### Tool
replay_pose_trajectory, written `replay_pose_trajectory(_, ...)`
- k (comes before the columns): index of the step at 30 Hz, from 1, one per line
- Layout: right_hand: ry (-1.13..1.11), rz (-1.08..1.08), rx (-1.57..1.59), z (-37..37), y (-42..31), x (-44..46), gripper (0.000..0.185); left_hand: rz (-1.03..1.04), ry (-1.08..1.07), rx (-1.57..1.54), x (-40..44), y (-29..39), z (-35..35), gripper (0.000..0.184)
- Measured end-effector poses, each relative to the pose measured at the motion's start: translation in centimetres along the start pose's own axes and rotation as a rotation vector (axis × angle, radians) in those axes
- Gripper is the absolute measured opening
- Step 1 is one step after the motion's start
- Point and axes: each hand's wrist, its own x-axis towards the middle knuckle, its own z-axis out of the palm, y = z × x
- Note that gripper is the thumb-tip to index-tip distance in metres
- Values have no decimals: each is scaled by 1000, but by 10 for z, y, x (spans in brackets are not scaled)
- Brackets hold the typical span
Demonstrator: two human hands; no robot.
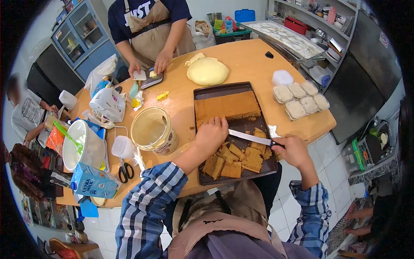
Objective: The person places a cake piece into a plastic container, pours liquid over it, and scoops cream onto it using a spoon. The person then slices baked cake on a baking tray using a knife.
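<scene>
A dark baking tray (268, 168) lies in front of me, holding a brown sheet cake (224, 103) in its far half. Cut cake pieces (232, 169) are scattered in the near half. My right hand (294, 150) grips the black handle of a long knife (250, 137), whose blade points left across the tray, close to the cake's near side. My left hand (212, 134) rests at the near left edge of the uncut cake, fingers bent against it near the blade tip. Whether its fingers pinch a piece cannot be made out.
Left of the tray stand an open bucket (144, 129), black scissors (126, 172), a milk carton (95, 181), a white bowl (82, 144) and a hand mixer (108, 103). Beyond sits pale dough (208, 71); a co-worker's hands (161, 62) work at a scale. Filled boxes (300, 100) stand right.
</scene>
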Motion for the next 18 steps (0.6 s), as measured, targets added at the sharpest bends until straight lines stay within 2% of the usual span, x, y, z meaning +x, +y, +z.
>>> replay_pose_trajectory(6, 50, -5, 138, 13, -5, 4, 28, 3, 115, 43, -6, -2, 7, 37)
replay_pose_trajectory(10, 53, -17, 224, 16, 6, 3, 28, -11, 120, 48, -7, -1, 4, 38)
replay_pose_trajectory(18, 20, 17, 69, 0, -4, -2, 27, -39, 58, 8, -4, 2, 1, 39)
